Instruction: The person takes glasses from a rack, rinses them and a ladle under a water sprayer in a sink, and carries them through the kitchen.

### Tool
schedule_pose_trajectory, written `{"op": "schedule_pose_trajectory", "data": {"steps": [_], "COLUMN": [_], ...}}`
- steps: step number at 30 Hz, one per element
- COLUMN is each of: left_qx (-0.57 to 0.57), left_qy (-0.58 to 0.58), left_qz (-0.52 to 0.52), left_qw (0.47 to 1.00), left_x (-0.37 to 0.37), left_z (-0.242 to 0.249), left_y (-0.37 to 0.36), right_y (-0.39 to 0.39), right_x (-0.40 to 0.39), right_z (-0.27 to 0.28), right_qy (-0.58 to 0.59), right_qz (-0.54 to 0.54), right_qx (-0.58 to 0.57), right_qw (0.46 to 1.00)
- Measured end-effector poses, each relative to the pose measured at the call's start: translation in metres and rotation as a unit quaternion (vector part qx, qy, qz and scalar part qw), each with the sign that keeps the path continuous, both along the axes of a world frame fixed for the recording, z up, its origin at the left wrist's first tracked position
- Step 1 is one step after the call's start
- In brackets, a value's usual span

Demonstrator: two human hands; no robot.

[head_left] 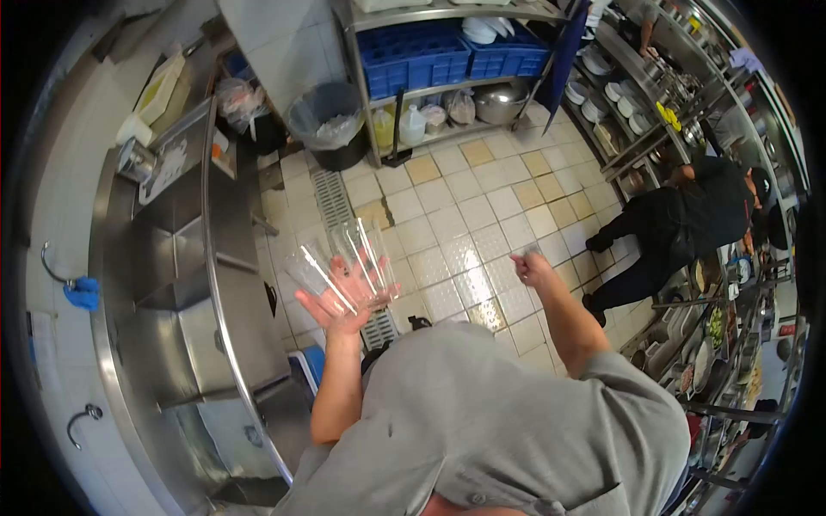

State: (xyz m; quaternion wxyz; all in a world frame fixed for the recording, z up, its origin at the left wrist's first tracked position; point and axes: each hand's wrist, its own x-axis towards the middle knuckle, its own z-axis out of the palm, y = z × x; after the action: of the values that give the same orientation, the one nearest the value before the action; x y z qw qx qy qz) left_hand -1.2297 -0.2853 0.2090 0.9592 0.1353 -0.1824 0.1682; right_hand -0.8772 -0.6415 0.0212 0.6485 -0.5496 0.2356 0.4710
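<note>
Two tall transparent drinking glasses [317, 271] are held side by side in my left hand [342, 301], over the floor drain. Its fingers are spread around and between the glasses and show through them. My right hand [533, 269] is out in front of my body on the right, above the tiled floor. Its fingers are curled closed, and I cannot make out whether anything small is in them.
A steel sink unit [215, 284] runs along my left. Ahead stand a black bin [325, 129] and a shelf with blue crates [413, 60]. On the right, a person in dark clothes [688, 211] bends toward the shelving. A drain grate [331, 198] crosses the tiled floor [456, 206].
</note>
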Motion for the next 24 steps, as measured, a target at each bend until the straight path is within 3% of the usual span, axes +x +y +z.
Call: {"op": "schedule_pose_trajectory", "data": {"steps": [1,3,5,7,9,14,17,19,20,21,23,24], "left_qx": [-0.002,-0.005,-0.002,0.002,0.007,0.030,0.032,0.044,0.044,0.046,0.034,0.037], "left_qy": [0.018,0.045,0.057,0.070,0.083,0.109,0.107,0.086,0.094,0.091,0.104,0.114], "left_qz": [-0.010,-0.034,-0.059,-0.091,-0.125,-0.238,-0.320,-0.403,-0.436,-0.449,-0.505,-0.522], "left_qw": [1.000,0.998,0.997,0.993,0.989,0.965,0.941,0.910,0.894,0.887,0.856,0.844], "left_x": [0.013,0.033,0.061,0.091,0.128,0.220,0.287,0.334,0.356,0.376,0.417,0.438], "left_z": [0.004,0.004,0.001,0.004,0.000,-0.005,-0.005,-0.005,-0.006,-0.007,-0.006,-0.005], "left_y": [0.004,0.010,0.017,0.020,0.028,0.047,0.052,0.050,0.049,0.047,0.036,0.029], "right_y": [-0.028,-0.034,0.000,0.044,0.069,0.162,0.190,0.198,0.188,0.175,0.146,0.138], "right_x": [0.018,-0.007,-0.035,-0.049,-0.039,-0.005,0.024,0.047,0.063,0.072,0.085,0.093], "right_z": [-0.028,0.006,0.049,0.096,0.067,0.143,0.167,0.163,0.156,0.161,0.171,0.165], "right_qy": [0.084,0.037,-0.042,-0.055,-0.053,-0.011,-0.087,-0.072,-0.044,-0.048,-0.105,-0.155], "right_qz": [-0.083,-0.094,-0.047,-0.064,-0.016,-0.032,-0.089,-0.355,-0.395,-0.408,-0.325,-0.344], "right_qx": [0.055,0.064,0.017,0.053,0.115,0.255,0.167,0.163,0.191,0.191,0.115,0.028], "right_qw": [0.991,0.993,0.998,0.995,0.992,0.966,0.978,0.918,0.898,0.892,0.933,0.926]}}
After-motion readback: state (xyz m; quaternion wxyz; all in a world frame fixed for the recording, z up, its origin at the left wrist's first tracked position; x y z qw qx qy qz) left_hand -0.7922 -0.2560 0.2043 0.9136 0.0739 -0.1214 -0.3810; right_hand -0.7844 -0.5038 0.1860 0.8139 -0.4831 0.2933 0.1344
